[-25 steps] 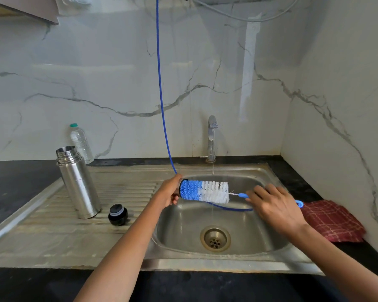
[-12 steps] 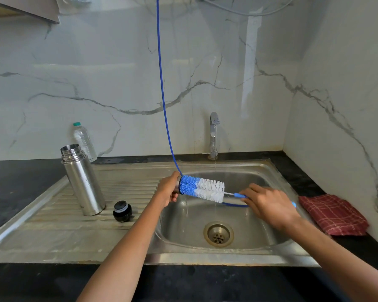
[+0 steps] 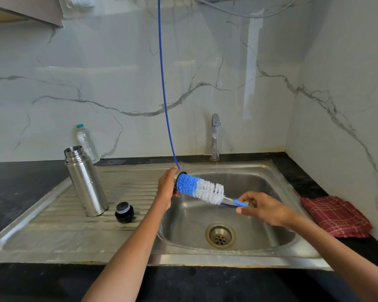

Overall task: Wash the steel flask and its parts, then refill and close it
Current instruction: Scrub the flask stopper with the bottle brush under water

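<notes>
The open steel flask (image 3: 85, 182) stands upright on the drainboard, left of the basin. Its black stopper (image 3: 124, 212) lies beside its base. Over the basin, my left hand (image 3: 167, 190) grips a small steel cup (image 3: 176, 180), mostly hidden behind my fingers. The blue end of a blue-and-white bottle brush (image 3: 200, 188) is pushed into that cup. My right hand (image 3: 264, 209) pinches the brush's blue handle, so the brush slopes down to the right. A thin stream of water runs from the tap (image 3: 215, 136) behind the brush.
The steel sink (image 3: 271, 171) has its drain at the front middle. A thin blue tube (image 3: 162, 83) hangs from above down into the basin. A clear plastic bottle (image 3: 87, 142) stands by the wall behind the flask. A red checked cloth (image 3: 336, 216) lies on the black counter at right.
The brush has tilted from level to sloping down at its handle end. My right hand has dropped a little and slid out along the handle. The left hand has stayed in place.
</notes>
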The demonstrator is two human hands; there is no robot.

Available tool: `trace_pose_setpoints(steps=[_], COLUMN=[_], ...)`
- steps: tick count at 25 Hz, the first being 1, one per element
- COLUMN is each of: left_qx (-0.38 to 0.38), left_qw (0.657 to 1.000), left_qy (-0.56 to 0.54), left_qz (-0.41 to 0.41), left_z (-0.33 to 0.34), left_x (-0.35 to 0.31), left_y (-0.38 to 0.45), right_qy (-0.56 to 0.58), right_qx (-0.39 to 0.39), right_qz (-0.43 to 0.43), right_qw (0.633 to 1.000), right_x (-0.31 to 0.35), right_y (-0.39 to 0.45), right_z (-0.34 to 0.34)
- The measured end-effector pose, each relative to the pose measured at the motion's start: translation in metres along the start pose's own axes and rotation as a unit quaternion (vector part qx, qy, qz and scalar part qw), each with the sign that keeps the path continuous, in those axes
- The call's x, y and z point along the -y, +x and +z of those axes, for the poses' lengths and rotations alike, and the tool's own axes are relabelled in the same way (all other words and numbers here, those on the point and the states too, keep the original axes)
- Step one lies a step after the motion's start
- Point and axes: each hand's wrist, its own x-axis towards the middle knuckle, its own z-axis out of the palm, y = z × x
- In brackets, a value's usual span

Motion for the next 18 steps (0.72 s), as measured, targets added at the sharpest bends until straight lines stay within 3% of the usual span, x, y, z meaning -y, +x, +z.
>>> trace_pose_setpoints(steps=[1, 2, 4, 5, 6, 7, 8, 9, 10, 11, 12, 13, 14, 15, 16, 18], left_qx=[-0.004, -0.004, -0.007, -0.010, -0.012, -0.012, -0.010, -0.005, -0.001, -0.002, -0.004, -0.003, 0.002, 0.011, 0.022, 0.042], left_qw=[0.999, 0.995, 0.989, 0.990, 0.992, 0.995, 0.998, 0.998, 0.997, 0.996, 0.996, 0.996, 0.998, 0.999, 0.999, 0.998], left_qy=[0.014, 0.026, 0.029, 0.018, 0.011, 0.001, -0.020, -0.051, -0.074, -0.079, -0.068, -0.046, -0.019, 0.002, 0.018, 0.030], left_qz=[-0.052, -0.099, -0.145, -0.142, -0.122, -0.094, -0.062, -0.024, 0.015, 0.046, 0.066, 0.071, 0.062, 0.041, 0.015, -0.041], left_z=[0.003, 0.005, 0.012, 0.013, 0.014, 0.016, 0.018, 0.021, 0.022, 0.021, 0.020, 0.018, 0.016, 0.014, 0.013, 0.011], left_x=[-0.001, -0.003, -0.004, -0.007, -0.009, -0.011, -0.010, -0.011, -0.012, -0.012, -0.012, -0.010, -0.009, -0.008, -0.007, -0.005], left_y=[-0.001, -0.001, -0.003, -0.005, -0.006, -0.007, -0.006, -0.007, -0.007, -0.007, -0.006, -0.004, -0.003, -0.003, -0.002, -0.002], right_qy=[-0.192, -0.348, -0.470, -0.480, -0.465, -0.402, -0.262, -0.057, 0.142, 0.250, 0.258, 0.191, 0.053, -0.134, -0.295, -0.442], right_qx=[-0.071, -0.173, -0.316, -0.338, -0.326, -0.293, -0.210, -0.109, -0.016, 0.039, 0.055, 0.037, -0.004, -0.067, -0.163, -0.295], right_qz=[-0.042, -0.101, -0.213, -0.242, -0.240, -0.208, -0.133, -0.050, 0.042, 0.087, 0.082, 0.055, -0.001, -0.055, -0.112, -0.233], right_qw=[0.978, 0.916, 0.796, 0.773, 0.788, 0.842, 0.932, 0.991, 0.989, 0.964, 0.961, 0.979, 0.999, 0.987, 0.935, 0.814], right_x=[-0.007, -0.015, -0.024, -0.025, -0.023, -0.016, -0.009, -0.002, 0.007, 0.011, 0.014, 0.013, 0.006, -0.001, -0.010, -0.029], right_y=[0.004, 0.007, 0.004, 0.004, 0.003, 0.001, -0.001, -0.004, -0.006, -0.006, -0.006, -0.006, -0.006, -0.003, -0.001, 0.002], right_z=[0.003, 0.008, 0.012, 0.012, 0.012, 0.011, 0.008, 0.004, 0.000, -0.001, -0.003, -0.004, -0.004, -0.004, -0.003, 0.000])
